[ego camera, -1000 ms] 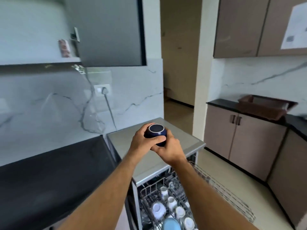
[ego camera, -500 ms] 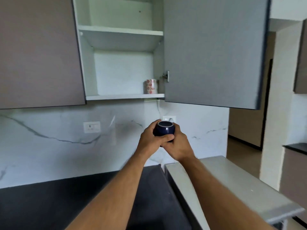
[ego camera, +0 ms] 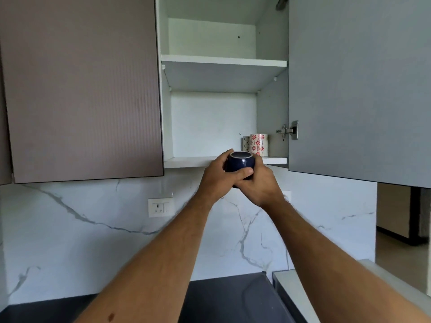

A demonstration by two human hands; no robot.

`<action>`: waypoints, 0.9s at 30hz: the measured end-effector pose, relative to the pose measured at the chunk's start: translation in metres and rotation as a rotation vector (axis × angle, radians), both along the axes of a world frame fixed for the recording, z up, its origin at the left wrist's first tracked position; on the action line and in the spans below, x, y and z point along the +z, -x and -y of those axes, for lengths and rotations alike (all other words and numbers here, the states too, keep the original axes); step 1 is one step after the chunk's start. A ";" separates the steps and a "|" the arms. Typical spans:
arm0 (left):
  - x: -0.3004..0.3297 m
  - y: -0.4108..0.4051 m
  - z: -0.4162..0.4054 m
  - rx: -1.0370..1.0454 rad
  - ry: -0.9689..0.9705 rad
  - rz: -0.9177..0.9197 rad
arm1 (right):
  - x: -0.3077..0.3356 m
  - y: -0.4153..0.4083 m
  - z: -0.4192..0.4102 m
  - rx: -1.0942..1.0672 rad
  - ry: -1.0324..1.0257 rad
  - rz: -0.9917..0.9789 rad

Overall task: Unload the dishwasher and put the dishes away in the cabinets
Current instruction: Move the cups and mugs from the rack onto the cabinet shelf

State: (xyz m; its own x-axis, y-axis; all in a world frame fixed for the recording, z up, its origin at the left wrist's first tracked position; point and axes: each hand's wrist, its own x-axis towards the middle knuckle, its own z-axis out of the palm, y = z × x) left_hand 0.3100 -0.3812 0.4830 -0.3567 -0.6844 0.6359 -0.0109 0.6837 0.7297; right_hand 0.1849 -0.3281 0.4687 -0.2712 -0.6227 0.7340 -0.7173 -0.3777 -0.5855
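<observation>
Both hands, left hand (ego camera: 218, 174) and right hand (ego camera: 258, 185), are clamped round the blue cup (ego camera: 240, 162), held just below the shelf (ego camera: 189, 162) edge (patterned mug (ego camera: 258, 144) sits right), so lift it clear, then set it down left of that mug.

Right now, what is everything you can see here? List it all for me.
blue cup: one, dark blue, held in front of the lower shelf's edge
patterned mug: one, white with red flowers, lower shelf, right side
lower shelf: one, white, open cabinet
upper shelf: one, white, above it
open door: one, grey, right
closed door: one, brown, left
wall socket: one, white, marble wall
countertop: one, black, below
left hand: one, grip round the cup
right hand: one, grip round the cup
</observation>
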 end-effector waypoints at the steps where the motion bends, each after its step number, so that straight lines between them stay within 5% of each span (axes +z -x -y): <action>1: 0.003 -0.001 0.005 0.022 0.008 0.016 | 0.004 0.000 0.007 -0.001 0.008 0.003; 12: 0.048 -0.006 0.099 0.380 0.123 0.016 | 0.062 0.041 0.091 -0.148 0.147 0.156; 19: 0.075 0.025 0.154 0.459 0.090 0.136 | 0.105 0.066 0.151 -0.147 0.054 0.103; 27: 0.113 0.043 0.225 0.631 0.193 0.484 | 0.143 0.094 0.227 -0.165 -0.095 -0.006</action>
